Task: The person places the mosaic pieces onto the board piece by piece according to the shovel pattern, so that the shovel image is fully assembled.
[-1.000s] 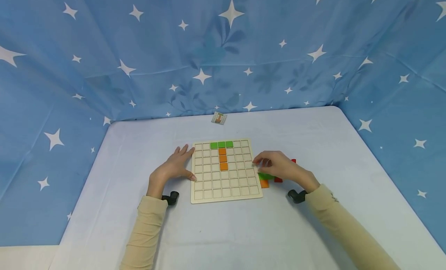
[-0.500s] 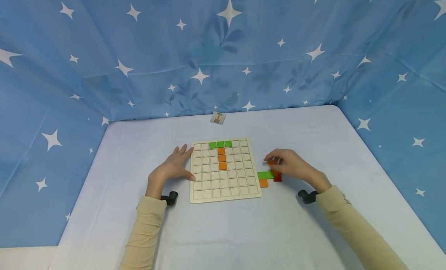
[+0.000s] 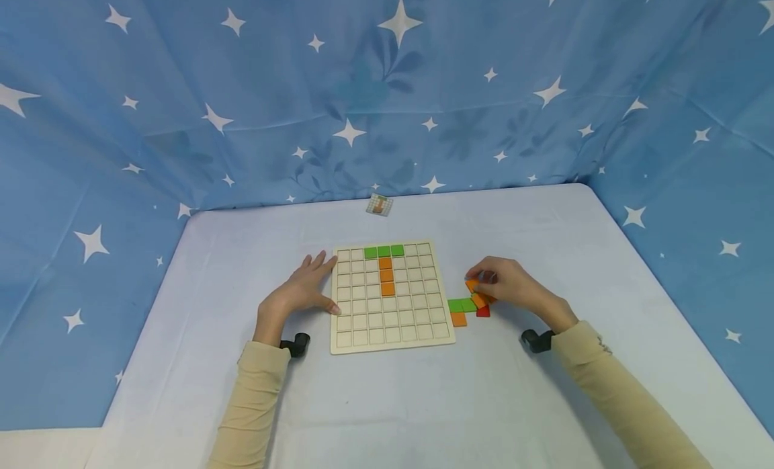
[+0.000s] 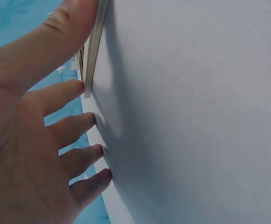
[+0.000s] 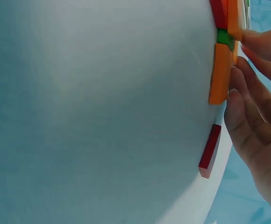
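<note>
A pale square grid board (image 3: 363,321) lies on the table in the head view. Green tiles (image 3: 383,251) form a short row near its far edge, with orange tiles (image 3: 387,275) in a column below. Along the board's left edge rests my left hand (image 3: 300,287), fingers spread and thumb on the rim. To the right of the board, my right hand (image 3: 504,281) is over loose tiles and pinches an orange tile (image 3: 479,301) by its edge; its fingers partly hide the pile. Another orange tile (image 5: 220,74) lies under the fingertips in the right wrist view.
Two loose green tiles (image 3: 462,305) lie against the board's right side, with an orange tile (image 3: 459,319) in front. A red tile (image 3: 483,311) is close by; another red tile (image 5: 210,151) shows in the right wrist view. A small patterned card (image 3: 379,205) lies at the back.
My right hand has moved right, from the board's edge to the loose tiles, and orange tiles there have shifted under its fingers. The left hand has stayed on the board's edge.
</note>
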The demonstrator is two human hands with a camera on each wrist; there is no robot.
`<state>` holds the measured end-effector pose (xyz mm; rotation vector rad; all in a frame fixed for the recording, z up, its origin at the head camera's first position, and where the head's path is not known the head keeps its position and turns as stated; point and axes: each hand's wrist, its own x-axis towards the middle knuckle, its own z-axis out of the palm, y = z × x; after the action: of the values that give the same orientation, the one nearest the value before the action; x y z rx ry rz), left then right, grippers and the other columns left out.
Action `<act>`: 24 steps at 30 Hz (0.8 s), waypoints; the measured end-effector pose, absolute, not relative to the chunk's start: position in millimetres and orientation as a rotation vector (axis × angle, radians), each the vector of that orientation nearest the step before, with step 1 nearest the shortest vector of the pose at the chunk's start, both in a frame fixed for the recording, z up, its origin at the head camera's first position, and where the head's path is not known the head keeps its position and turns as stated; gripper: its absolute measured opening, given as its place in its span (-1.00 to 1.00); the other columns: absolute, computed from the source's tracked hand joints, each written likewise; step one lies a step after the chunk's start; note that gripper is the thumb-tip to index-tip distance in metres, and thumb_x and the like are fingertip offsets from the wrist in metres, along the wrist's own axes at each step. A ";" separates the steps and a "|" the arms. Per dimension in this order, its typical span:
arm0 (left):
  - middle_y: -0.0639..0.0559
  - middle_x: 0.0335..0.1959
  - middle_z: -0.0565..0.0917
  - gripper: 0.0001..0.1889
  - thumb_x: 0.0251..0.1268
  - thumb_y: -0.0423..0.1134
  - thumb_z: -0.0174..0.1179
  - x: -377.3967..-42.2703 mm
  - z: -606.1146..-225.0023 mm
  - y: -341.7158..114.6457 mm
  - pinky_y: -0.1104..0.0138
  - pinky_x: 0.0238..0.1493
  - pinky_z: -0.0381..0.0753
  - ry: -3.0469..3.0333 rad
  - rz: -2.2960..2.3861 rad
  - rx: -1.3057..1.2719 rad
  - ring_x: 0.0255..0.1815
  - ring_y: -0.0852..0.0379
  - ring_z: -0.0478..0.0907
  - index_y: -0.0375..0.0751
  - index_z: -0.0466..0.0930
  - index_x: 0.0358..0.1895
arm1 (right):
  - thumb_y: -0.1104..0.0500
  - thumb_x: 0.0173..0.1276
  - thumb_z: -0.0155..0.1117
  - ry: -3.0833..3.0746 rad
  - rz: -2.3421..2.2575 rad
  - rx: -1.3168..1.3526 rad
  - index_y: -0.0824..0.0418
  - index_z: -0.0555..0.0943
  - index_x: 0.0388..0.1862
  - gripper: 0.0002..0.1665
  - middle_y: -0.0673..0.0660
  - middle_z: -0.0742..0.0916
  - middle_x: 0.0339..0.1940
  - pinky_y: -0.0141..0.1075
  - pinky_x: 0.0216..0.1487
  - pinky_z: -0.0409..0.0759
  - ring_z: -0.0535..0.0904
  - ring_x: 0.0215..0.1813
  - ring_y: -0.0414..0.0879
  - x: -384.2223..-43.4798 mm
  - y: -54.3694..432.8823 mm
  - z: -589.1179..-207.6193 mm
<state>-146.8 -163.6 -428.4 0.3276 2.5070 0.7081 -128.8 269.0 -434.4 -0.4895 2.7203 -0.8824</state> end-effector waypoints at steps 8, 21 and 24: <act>-0.19 0.72 -0.22 0.21 0.03 -0.05 0.60 -145.8 -427.9 -164.3 -0.35 0.59 -0.16 2.512 0.707 0.340 0.71 -0.32 -0.40 -0.10 -0.04 0.69 | 0.30 0.33 0.44 2.712 -0.857 -0.483 0.26 0.76 0.00 -0.74 0.06 0.70 -0.19 -0.33 -0.25 0.58 0.51 -0.23 -0.08 -131.2 267.8 -437.0; -0.19 0.72 -0.22 0.22 0.02 -0.05 0.60 -145.8 -426.5 -161.9 -0.35 0.59 -0.16 2.513 0.698 0.331 0.71 -0.32 -0.40 -0.10 -0.04 0.69 | 0.23 0.31 0.50 2.735 -0.870 -0.429 0.21 0.71 -0.14 -0.82 0.05 0.72 -0.25 -0.30 -0.18 0.63 0.56 -0.23 -0.07 -128.6 266.3 -436.1; -0.19 0.72 -0.21 0.21 0.03 -0.05 0.60 -146.0 -426.2 -161.8 -0.35 0.59 -0.15 2.513 0.694 0.328 0.71 -0.32 -0.39 -0.10 -0.04 0.69 | 0.22 0.34 0.48 2.746 -0.883 -0.436 0.18 0.71 -0.15 -0.85 0.04 0.74 -0.27 -0.33 -0.18 0.64 0.57 -0.23 -0.08 -128.7 266.0 -436.8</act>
<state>-146.0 -161.8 -426.2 0.3277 2.5135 0.6941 -128.7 266.0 -436.8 -0.4360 2.7459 -0.8832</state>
